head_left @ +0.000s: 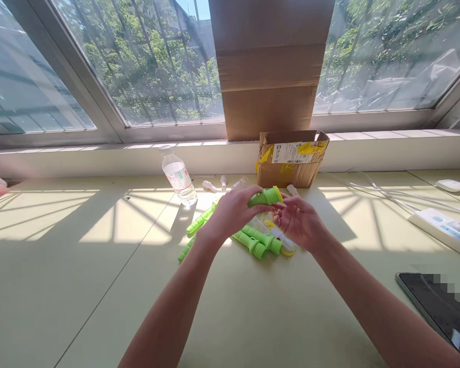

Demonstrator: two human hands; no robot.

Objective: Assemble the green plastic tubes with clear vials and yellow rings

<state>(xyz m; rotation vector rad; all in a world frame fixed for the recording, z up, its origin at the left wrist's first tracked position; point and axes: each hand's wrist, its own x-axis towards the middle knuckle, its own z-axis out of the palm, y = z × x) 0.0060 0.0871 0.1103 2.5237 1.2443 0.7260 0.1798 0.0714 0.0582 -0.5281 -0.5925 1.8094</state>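
My left hand (235, 210) is closed around a green plastic flashlight-shaped tube (266, 197), which has a yellow ring at its right end. Just right of that ring, my right hand (301, 221) is palm up, its fingers loosely apart and slightly curled, with nothing visible gripped. Beneath my hands lie several more green tubes (255, 244) with ribbed, threaded ends. A clear plastic part with yellow edging (287, 245) sits below my right hand, partly hidden by it. Another green tube (199, 223) points out left of my left hand.
A clear bottle (179, 176) stands at the back left, near small clear pieces (209, 186). An open cardboard box (291, 168) is against the sill. To the right are a white power strip (444, 225) with cables, a white mouse-like object (451, 185) and a phone (433, 301).
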